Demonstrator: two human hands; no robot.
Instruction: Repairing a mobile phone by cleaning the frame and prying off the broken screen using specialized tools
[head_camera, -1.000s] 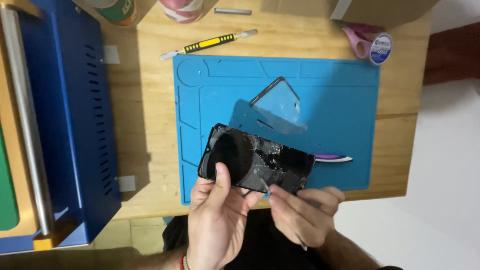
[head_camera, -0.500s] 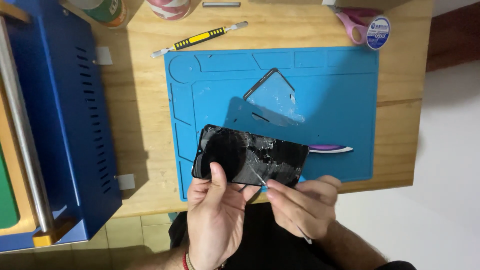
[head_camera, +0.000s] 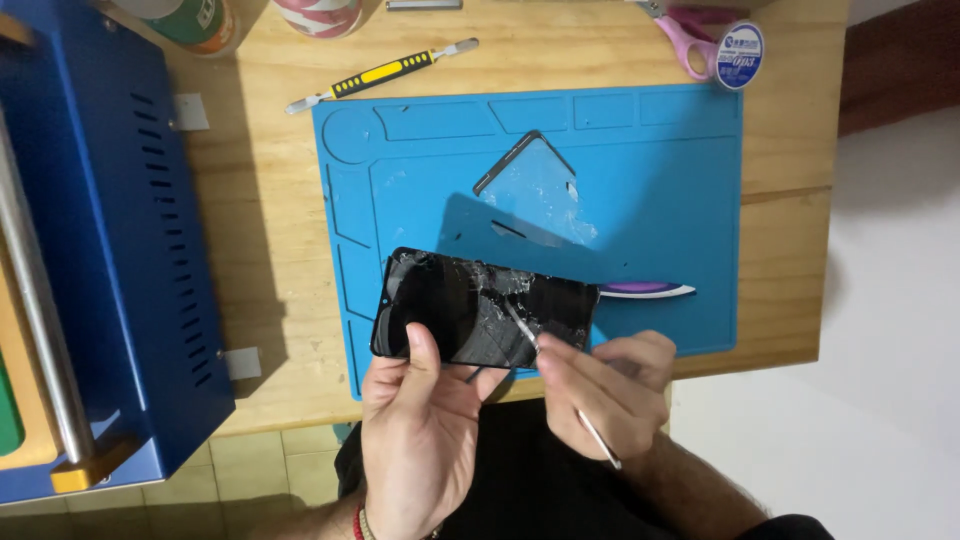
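My left hand (head_camera: 420, 420) holds a black phone screen (head_camera: 470, 310) with cracked glass, thumb on its near left face, above the front edge of a blue work mat (head_camera: 650, 200). My right hand (head_camera: 605, 385) grips thin metal tweezers (head_camera: 520, 325), whose tip touches the cracked area near the screen's middle. A loose clear glass pane (head_camera: 535, 190) with a dark edge strip lies on the mat behind the screen. A purple-and-white pry tool (head_camera: 645, 290) lies on the mat just right of the screen.
A large blue machine (head_camera: 110, 230) fills the left side of the wooden table (head_camera: 270, 220). A yellow-and-black spudger (head_camera: 385, 73), pink scissors (head_camera: 690, 40), a tape roll (head_camera: 738, 55) and two cans (head_camera: 315, 12) lie along the far edge. The table's right edge drops to a white floor.
The view has shifted, so the screen and both hands appear slightly lower and further left. The tweezers' tip has moved onto the cracked glass near the screen's middle.
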